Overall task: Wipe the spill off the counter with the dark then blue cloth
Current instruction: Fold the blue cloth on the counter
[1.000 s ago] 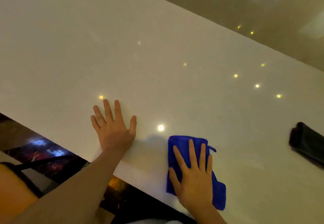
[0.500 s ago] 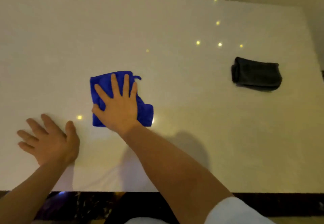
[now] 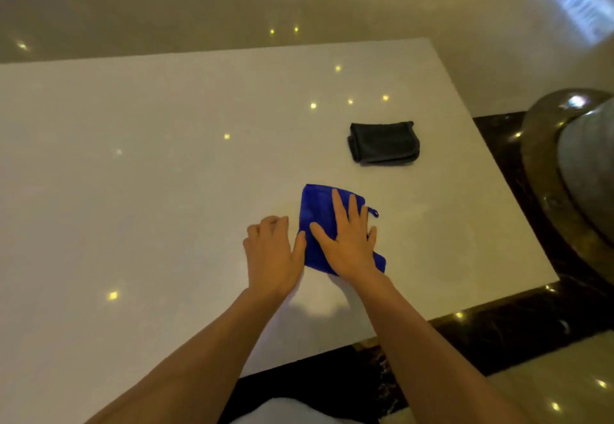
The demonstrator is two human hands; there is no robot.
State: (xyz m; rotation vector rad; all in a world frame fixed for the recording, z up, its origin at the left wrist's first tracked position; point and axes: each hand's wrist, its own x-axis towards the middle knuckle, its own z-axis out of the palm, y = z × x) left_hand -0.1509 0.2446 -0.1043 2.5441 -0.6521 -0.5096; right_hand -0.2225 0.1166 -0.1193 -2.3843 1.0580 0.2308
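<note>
Left hand [image 3: 270,254] now beside blue cloth [image 3: 315,211], fingers curled

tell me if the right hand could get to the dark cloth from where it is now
Probably yes. The right hand lies flat on the blue cloth, and the dark cloth sits folded just beyond it on the counter. Only bare counter shows between them, so a forward reach looks free.

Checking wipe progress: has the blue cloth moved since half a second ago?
Yes. The blue cloth, under the right hand, now lies much nearer the folded dark cloth, which is parked on the counter.
</note>
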